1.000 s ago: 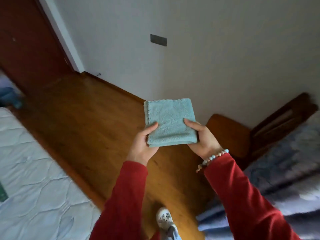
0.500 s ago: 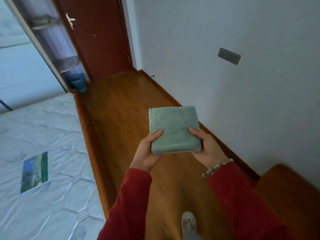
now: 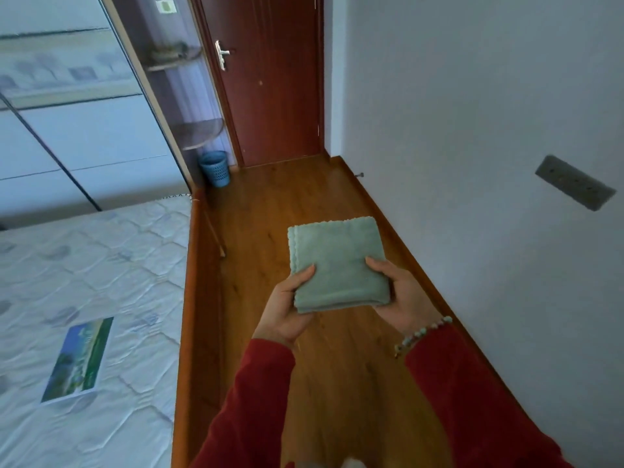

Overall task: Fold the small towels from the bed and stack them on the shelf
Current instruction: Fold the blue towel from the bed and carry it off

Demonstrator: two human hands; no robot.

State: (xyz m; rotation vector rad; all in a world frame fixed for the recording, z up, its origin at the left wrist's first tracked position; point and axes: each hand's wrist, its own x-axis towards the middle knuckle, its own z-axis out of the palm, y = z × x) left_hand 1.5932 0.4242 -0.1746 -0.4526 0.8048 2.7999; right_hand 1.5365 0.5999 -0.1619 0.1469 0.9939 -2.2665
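Both hands carry a folded green towel [image 3: 336, 261] flat above the wooden floor [image 3: 270, 204]. The left hand [image 3: 287, 307] and right hand [image 3: 401, 295] each pinch a near corner, thumb on top.

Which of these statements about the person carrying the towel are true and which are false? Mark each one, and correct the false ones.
1. Both hands hold the towel. True: the left hand and right hand grip its near corners.
2. The towel is folded. True.
3. The towel lies on the shelf. False: it is held above the floor.
4. The door stands open. False: it is closed.
5. A blue bin stands on the bed. False: it stands on the floor below the shelf.
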